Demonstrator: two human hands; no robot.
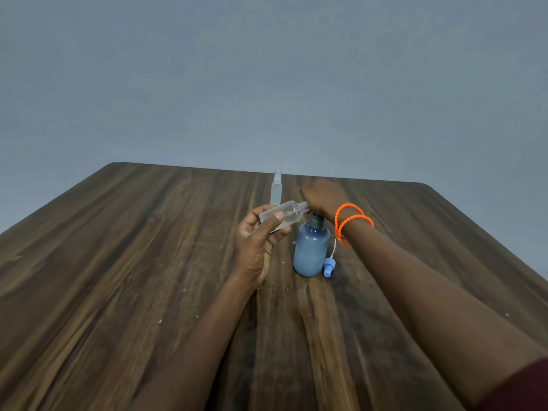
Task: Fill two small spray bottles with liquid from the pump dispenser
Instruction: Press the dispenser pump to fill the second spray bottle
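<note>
— While you had the dispenser under your palm, how far had the job got?

— From the head camera, about midway, by my reckoning. My left hand (257, 241) had its fingers and thumb curled round the clear spray bottle (281, 215), tilted nearly flat, its open threaded neck pointing toward three o'clock, right up against the pump head. My right hand (321, 198) lay on top of the pump dispenser (311, 252), pressing on it as I judged; whether the fingers were curled or flat I could not tell, since the back of the hand hid them.

— And the bottle's own sprayer?

— The blue spray cap (329, 266) with its white dip tube lay on the wooden table (133, 262), just beside the dispenser at its four o'clock.

— Was anything in that bottle?

— Too clear to say; any liquid inside did not show.

— The second one?

— The tall frosted spray bottle (276, 188) stood upright at twelve o'clock from my left hand, near the table's far edge, its sprayer on. It looked pale inside, but whether full or empty I could not tell.

— So what was left?

— Finishing this fill and screwing the blue cap on for certain; perhaps the tall one too.
</note>
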